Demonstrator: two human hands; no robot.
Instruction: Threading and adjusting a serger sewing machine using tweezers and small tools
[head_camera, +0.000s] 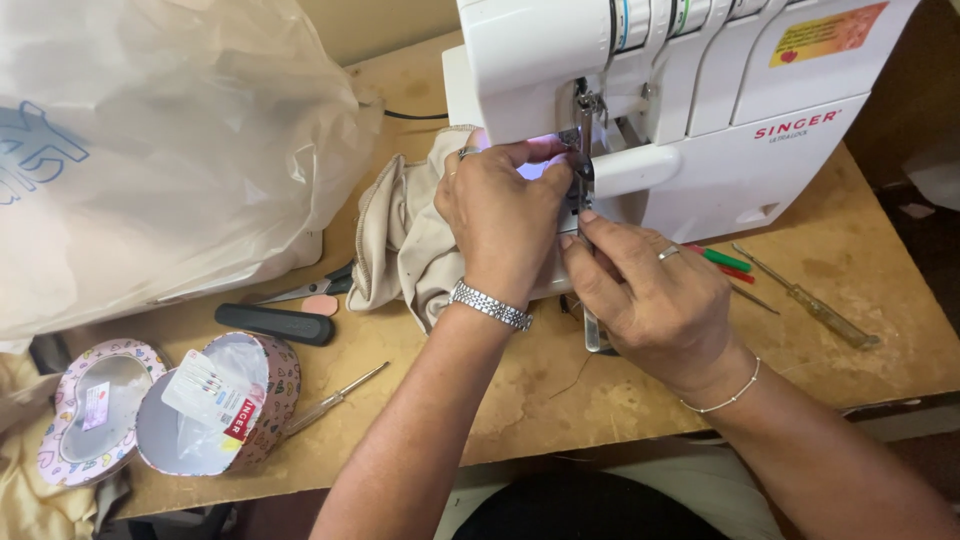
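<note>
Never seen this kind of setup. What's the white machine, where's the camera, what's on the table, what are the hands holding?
One picture, from a camera worn on the person's head, looking down. The white machine is a sewing machine on a wooden table. Both hands work at its needle area: the left hand rests on beige cloth, the right hand pinches a small metal part; which part, I cannot tell. Also there: scissors, screwdrivers, a heart-shaped box with its lid, and a plastic bag.
</note>
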